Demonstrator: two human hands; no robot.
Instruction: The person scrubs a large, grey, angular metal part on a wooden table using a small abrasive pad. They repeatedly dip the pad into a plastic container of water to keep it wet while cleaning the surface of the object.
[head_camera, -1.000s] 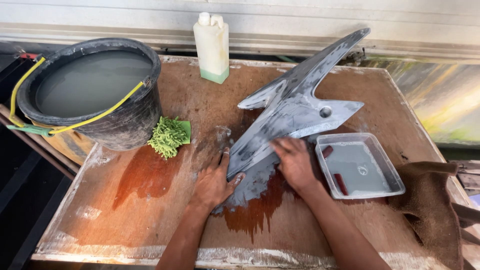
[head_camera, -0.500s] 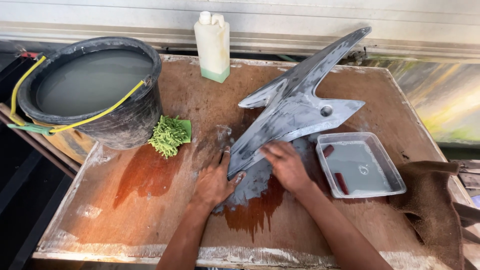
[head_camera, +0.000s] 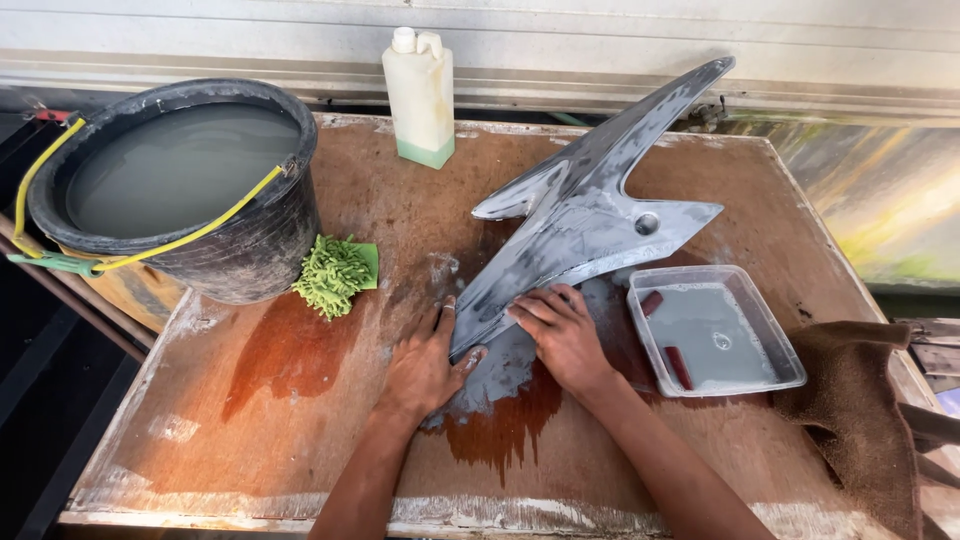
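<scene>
A grey, angular plastic body panel (head_camera: 590, 215) lies across a wet wooden table (head_camera: 300, 430), its pointed tip toward the far right. My left hand (head_camera: 425, 360) lies flat on the table against the panel's near left edge, thumb touching it. My right hand (head_camera: 562, 335) presses flat on the panel's near end, fingers together pointing left; whether something lies under the palm is hidden. Grey slurry and dark water spread on the wood below both hands.
A black bucket (head_camera: 180, 190) of grey water with a yellow handle stands at the far left. A green scrubbing mitt (head_camera: 332, 275) lies beside it. A white plastic bottle (head_camera: 420, 95) stands at the back. A clear tray (head_camera: 712, 330) of cloudy water sits right, a brown cloth (head_camera: 860, 400) beyond it.
My right hand has slid leftward and nearer along the panel's lower end. My left hand stays put against the panel's edge. The panel has not shifted.
</scene>
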